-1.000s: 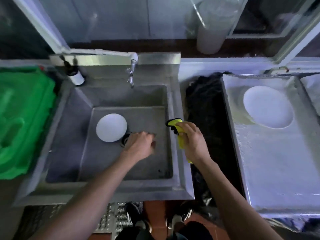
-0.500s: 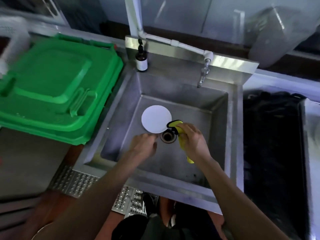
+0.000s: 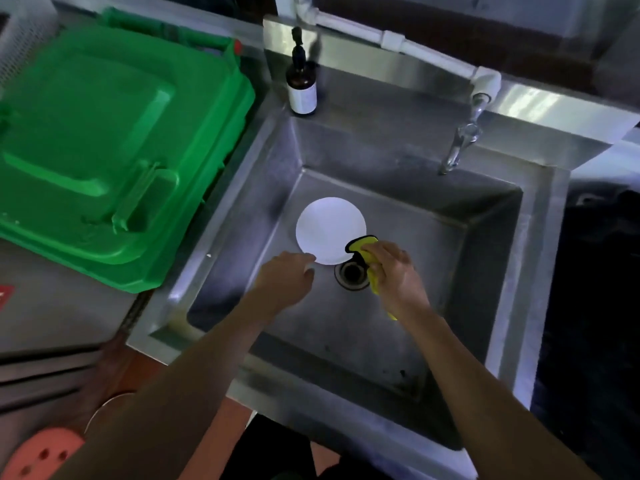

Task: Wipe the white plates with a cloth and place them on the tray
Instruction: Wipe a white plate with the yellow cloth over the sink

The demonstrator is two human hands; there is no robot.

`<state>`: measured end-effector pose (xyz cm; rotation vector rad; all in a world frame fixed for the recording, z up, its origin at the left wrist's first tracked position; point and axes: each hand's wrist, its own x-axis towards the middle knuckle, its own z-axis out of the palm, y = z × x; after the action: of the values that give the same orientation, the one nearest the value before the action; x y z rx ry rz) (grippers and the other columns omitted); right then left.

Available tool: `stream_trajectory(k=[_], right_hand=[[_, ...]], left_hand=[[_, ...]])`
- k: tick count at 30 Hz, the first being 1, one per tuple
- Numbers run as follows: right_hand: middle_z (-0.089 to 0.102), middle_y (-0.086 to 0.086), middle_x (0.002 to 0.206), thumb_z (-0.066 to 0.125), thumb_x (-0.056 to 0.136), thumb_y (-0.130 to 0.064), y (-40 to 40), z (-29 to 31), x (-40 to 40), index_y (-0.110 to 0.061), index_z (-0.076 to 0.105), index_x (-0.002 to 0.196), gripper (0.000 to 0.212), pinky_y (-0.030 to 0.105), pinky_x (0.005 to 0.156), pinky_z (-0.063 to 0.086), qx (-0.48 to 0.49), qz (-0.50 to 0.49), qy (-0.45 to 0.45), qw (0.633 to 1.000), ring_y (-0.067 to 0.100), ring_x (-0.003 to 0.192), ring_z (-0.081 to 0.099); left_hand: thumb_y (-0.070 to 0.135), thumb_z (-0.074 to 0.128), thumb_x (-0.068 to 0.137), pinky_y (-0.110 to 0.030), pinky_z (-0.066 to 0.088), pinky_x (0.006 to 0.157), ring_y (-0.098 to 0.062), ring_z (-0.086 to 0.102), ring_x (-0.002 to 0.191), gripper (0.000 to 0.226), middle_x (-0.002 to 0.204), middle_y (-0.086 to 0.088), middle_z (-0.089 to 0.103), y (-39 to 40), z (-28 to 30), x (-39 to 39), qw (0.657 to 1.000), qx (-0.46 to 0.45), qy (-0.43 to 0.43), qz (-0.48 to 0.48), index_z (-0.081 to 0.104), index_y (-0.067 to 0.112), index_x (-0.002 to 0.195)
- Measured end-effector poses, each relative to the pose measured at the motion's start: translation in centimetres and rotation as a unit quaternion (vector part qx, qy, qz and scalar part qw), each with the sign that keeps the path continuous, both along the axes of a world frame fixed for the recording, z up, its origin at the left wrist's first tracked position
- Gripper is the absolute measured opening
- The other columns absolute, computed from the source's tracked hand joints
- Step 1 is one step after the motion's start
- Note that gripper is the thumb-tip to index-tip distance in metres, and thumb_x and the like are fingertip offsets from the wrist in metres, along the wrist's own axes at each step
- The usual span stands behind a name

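Note:
A round white plate (image 3: pixel 329 228) lies flat on the floor of the steel sink (image 3: pixel 519 237), just left of the drain (image 3: pixel 352 273). My left hand (image 3: pixel 285 277) hovers at the plate's near edge, fingers loosely bent, fingertips at the rim and holding nothing. My right hand (image 3: pixel 394 271) grips a yellow cloth with black trim (image 3: pixel 362 245), whose top corner overlaps the plate's lower right edge above the drain. The tray is out of view.
A large green bin lid (image 3: pixel 104 143) fills the left side. A brown pump bottle (image 3: pixel 302 84) stands on the sink's back left corner, and a tap (image 3: pixel 462 143) hangs over the back right. A dark gap (image 3: pixel 595 306) runs along the sink's right.
The view swung left, so the tray with its white plate left the frame. Both hands moved forward in the sink toward the plate; the cloth now overlaps its edge.

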<state>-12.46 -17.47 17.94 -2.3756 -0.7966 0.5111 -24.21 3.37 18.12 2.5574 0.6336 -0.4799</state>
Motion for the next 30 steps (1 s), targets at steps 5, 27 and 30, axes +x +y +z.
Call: stream_trajectory(k=[5,27,30], right_hand=[[0.058,0.004,0.130,0.050,0.087,0.003,2.0,-3.8,3.1,-0.027,0.065,0.128,0.053,0.050,0.088,0.053,0.015,-0.012,0.036,0.999,0.035,0.109,0.057],[0.062,0.012,0.131,0.053,0.085,-0.002,10.9,-14.3,8.2,-0.013,0.069,0.125,0.044,0.054,0.096,0.049,0.026,-0.054,0.020,0.998,0.041,0.113,0.058],[0.063,0.011,0.130,0.049,0.084,-0.009,11.0,-15.0,7.7,-0.013,0.069,0.125,0.046,0.053,0.095,0.050,0.025,-0.058,0.011,0.998,0.040,0.112,0.058]], left_hand=[[0.038,0.048,0.103,-0.043,0.043,0.110,-0.026,0.055,0.130,0.041,0.146,0.002,0.057,3.0,-4.5,2.2,0.998,-0.030,0.040,0.033,0.055,0.032,0.143],[0.001,0.055,0.081,-0.029,0.049,0.064,-0.028,0.065,0.082,0.018,0.081,-0.003,0.069,11.0,-19.6,11.4,0.975,-0.088,-0.055,0.198,0.063,0.013,0.091],[0.001,0.058,0.079,-0.025,0.037,0.063,-0.023,0.058,0.077,0.026,0.077,0.001,0.063,10.7,-21.0,11.5,0.964,-0.102,-0.078,0.234,0.070,0.013,0.098]])
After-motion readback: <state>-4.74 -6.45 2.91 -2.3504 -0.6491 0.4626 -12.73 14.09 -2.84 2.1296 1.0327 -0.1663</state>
